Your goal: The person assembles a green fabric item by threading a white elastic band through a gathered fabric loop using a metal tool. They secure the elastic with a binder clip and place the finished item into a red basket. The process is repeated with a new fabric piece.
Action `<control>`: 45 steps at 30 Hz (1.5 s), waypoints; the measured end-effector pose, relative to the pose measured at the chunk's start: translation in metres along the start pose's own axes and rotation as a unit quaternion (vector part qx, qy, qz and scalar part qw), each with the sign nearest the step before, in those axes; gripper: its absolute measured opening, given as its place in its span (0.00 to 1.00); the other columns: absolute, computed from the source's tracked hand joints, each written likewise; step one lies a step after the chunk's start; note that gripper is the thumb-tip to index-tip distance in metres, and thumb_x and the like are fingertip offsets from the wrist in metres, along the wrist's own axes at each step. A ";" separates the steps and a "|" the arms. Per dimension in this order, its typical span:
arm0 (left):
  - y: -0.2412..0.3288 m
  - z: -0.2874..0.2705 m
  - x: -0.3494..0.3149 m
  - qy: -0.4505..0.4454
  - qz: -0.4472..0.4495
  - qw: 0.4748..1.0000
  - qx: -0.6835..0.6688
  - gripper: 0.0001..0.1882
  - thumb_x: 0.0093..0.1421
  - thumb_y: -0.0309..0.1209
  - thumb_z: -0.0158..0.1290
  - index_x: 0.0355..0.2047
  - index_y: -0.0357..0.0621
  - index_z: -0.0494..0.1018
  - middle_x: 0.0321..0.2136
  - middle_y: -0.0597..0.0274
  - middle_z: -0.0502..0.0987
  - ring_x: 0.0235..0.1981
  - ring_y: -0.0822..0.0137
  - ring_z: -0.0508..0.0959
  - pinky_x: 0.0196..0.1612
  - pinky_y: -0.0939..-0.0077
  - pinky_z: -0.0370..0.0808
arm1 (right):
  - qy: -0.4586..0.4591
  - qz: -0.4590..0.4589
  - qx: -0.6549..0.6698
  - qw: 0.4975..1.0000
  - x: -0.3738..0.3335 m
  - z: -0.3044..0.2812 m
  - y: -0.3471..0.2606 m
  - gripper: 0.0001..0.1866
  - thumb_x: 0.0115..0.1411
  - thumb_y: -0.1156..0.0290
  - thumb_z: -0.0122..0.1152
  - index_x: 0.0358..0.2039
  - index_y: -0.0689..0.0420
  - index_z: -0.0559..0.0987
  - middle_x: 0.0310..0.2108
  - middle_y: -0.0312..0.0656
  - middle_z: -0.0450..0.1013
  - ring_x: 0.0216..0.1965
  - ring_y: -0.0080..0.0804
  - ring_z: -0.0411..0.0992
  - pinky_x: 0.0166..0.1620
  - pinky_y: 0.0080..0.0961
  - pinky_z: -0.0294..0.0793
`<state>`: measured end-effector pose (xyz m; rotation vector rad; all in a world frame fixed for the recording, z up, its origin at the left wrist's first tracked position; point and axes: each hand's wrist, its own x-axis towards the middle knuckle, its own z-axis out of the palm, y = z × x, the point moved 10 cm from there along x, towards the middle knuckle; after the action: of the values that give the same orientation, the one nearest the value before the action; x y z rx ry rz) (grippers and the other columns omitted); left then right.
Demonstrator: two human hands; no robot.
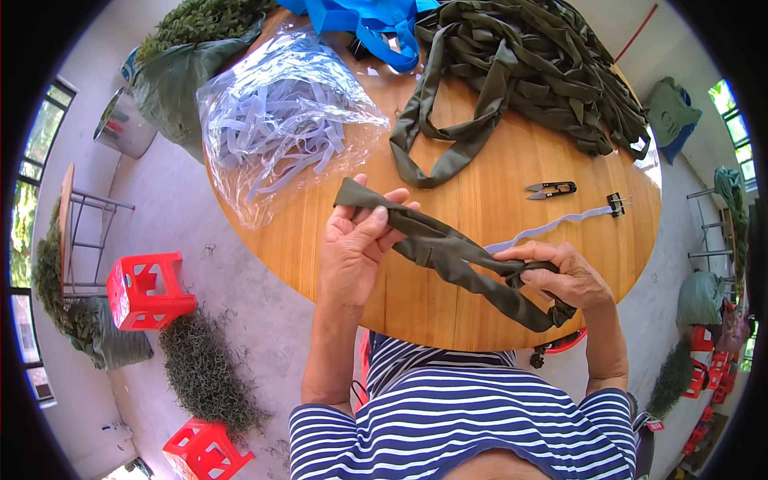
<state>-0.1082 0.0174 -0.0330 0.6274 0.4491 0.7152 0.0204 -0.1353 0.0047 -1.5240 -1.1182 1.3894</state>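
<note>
A dark olive fabric strip [448, 274], looped and twisted, stretches between my two hands above the near part of the round table. My left hand [356, 244] pinches its flat end between thumb and fingers. At the other end, my right hand [566, 276] grips the bunched fabric. A narrow pale lilac elastic band [552, 227] runs from a black binder clip [615, 205] at the table's right edge to beside my right fingers; its other end is hard to make out. Thread snips [550, 190] lie on the wood beyond my right hand.
On the wooden table [368, 300], a pile of olive fabric strips [536, 88] lies far right. A clear plastic bag [288, 120] of pale elastic pieces sits far left, near a blue bag [384, 32]. Red stools [150, 290] and artificial greenery [210, 372] stand on the floor at left.
</note>
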 end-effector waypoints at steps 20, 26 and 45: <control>-0.037 -0.011 -0.007 0.043 -0.029 0.997 -0.057 0.15 0.58 0.26 0.47 0.46 0.39 0.64 0.40 0.52 0.73 0.40 0.60 0.75 0.41 0.71 0.76 | 0.066 -0.003 -0.155 0.986 -0.012 0.015 -0.021 0.17 0.53 0.81 0.48 0.45 0.60 0.70 0.32 0.44 0.74 0.32 0.30 0.73 0.35 0.21 0.70; -0.076 0.027 -0.023 0.007 -0.113 0.993 -0.036 0.15 0.57 0.26 0.49 0.45 0.38 0.66 0.38 0.54 0.74 0.39 0.62 0.76 0.39 0.74 0.76 | 0.074 -0.021 -0.214 0.974 0.004 0.018 -0.016 0.19 0.53 0.77 0.51 0.48 0.57 0.67 0.31 0.46 0.73 0.33 0.39 0.73 0.37 0.26 0.70; -0.003 -0.004 -0.017 0.056 0.156 0.981 0.100 0.14 0.54 0.26 0.50 0.41 0.33 0.67 0.25 0.56 0.74 0.25 0.66 0.75 0.32 0.73 0.74 | 0.044 0.045 0.000 0.998 0.006 0.001 -0.010 0.18 0.57 0.72 0.50 0.48 0.61 0.66 0.28 0.30 0.66 0.25 0.13 0.61 0.28 0.11 0.64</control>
<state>-0.1207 0.0053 -0.0355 0.8606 0.5363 1.0159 0.0183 -0.1264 0.0121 -1.6369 -1.0066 1.3666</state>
